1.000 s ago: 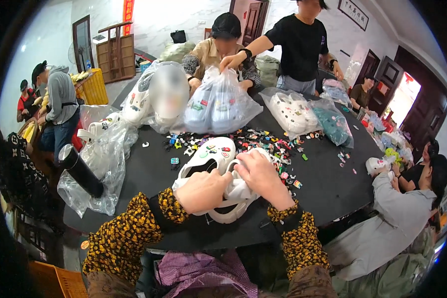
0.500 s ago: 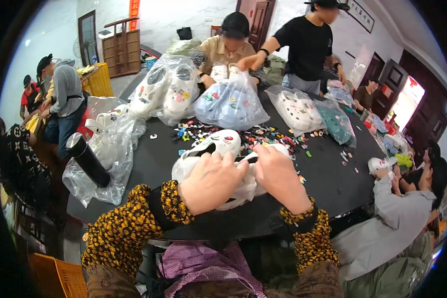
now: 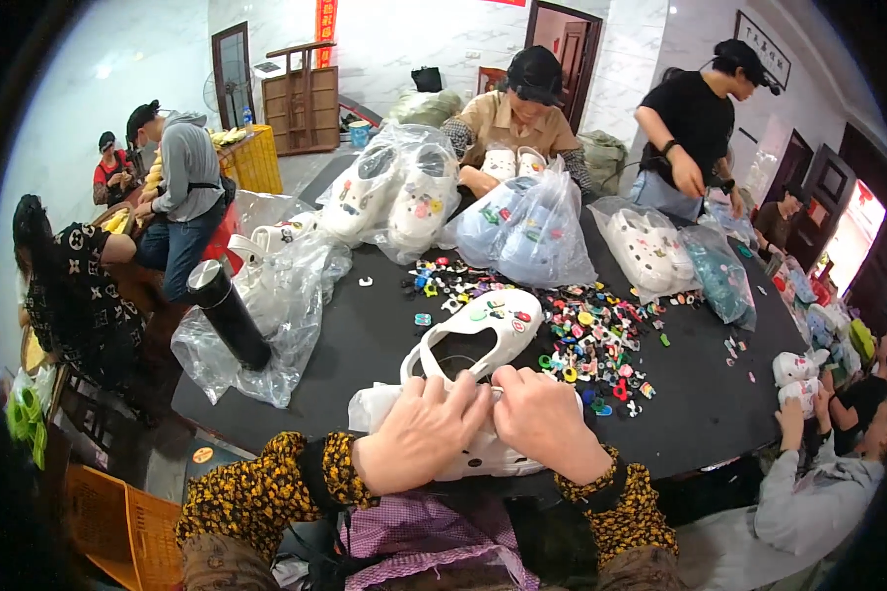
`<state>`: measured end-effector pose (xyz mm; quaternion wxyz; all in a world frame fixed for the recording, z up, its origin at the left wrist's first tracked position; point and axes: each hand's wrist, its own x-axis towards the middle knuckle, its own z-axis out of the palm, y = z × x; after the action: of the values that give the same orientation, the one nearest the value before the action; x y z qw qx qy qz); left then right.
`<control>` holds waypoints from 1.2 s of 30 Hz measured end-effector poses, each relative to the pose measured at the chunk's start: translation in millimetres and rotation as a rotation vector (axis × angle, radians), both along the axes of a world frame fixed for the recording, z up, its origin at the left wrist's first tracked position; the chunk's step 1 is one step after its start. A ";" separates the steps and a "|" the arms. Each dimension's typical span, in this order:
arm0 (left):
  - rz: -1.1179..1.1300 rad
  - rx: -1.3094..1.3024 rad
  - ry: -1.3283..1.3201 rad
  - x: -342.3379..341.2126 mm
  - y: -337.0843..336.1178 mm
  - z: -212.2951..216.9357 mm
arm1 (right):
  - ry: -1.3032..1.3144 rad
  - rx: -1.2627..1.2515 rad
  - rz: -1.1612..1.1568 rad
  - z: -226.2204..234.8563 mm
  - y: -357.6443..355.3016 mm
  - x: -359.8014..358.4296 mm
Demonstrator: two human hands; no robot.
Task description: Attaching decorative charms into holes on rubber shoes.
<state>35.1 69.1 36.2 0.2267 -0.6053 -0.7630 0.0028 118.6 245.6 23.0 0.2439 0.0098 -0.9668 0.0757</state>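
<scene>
Both of my hands are closed on a white clog [image 3: 493, 465] at the table's near edge. My left hand [image 3: 422, 435] has its fingers curled over the clog's upper side. My right hand [image 3: 544, 422] pinches close beside it, thumb and fingertips nearly meeting the left ones. What lies between the fingertips is hidden. Just beyond my hands rests a second white clog [image 3: 503, 330] with colourful charms on its toe and its strap toward me. Many loose small charms [image 3: 586, 330] are spread behind and to the right of it.
Bagged white clogs [image 3: 419, 197], bagged blue clogs [image 3: 522, 222] and more white clogs [image 3: 646, 246] line the far side of the black table [image 3: 365, 340]. A black bottle [image 3: 229, 315] stands at left on clear plastic. Several people work around; an orange crate [image 3: 128, 527] sits lower left.
My hands have moved down onto the nearer clog, leaving the charm-covered one uncovered beyond them. The view has shifted. The black-shirted person's hand has left the blue clogs' bag.
</scene>
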 end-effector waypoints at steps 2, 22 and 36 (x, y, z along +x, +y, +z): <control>-0.125 0.063 -0.171 -1.1 -7.6 3.8 | 0.022 0.027 -0.005 0.3 1.1 1.2; -0.299 0.025 -0.041 -9.1 27.6 -21.0 | -0.180 -0.178 0.251 -21.6 60.9 28.2; -0.297 0.040 -0.713 -9.7 24.6 -12.4 | -0.153 -0.183 0.195 -24.8 55.0 31.1</control>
<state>25.4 93.7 23.8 -0.0433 -0.6677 -0.6978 -0.2557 149.7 300.6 -1.9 0.1607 0.0758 -0.9661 0.1873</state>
